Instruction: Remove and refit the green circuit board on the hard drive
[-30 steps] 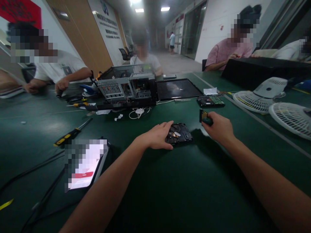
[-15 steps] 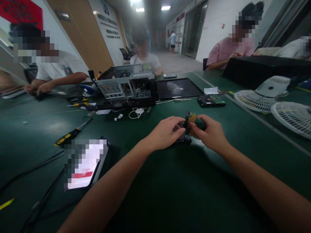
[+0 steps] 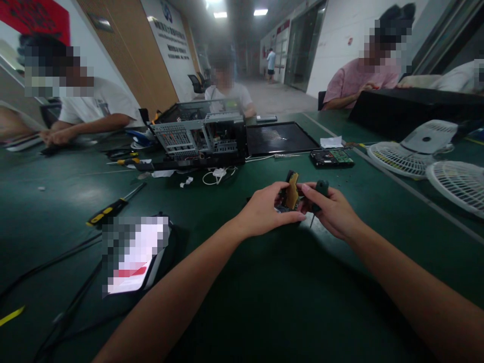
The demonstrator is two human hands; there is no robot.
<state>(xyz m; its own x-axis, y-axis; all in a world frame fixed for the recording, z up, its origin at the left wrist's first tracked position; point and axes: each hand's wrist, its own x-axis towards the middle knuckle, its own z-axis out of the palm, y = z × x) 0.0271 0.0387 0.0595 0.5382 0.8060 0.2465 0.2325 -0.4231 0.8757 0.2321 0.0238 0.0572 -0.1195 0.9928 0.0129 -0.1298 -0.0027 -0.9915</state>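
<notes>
Open green table (image 3: 242,302) surrounds the work; left hand (image 3: 264,214) pinches a tan part (image 3: 291,195), right hand (image 3: 335,212) grips seemingly a screwdriver (image 3: 321,188).

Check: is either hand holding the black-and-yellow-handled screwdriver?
No, the black-and-yellow-handled screwdriver lies on the green table, apart from the left hand gripping a small tan-and-black part and the right hand gripping a green-handled tool.

Green table (image 3: 264,307) w/ open PC case (image 3: 200,135), screwdriver (image 3: 113,205), phone (image 3: 132,254), black panel (image 3: 282,137), circuit board (image 3: 331,158), fan grilles (image 3: 395,159)
</notes>
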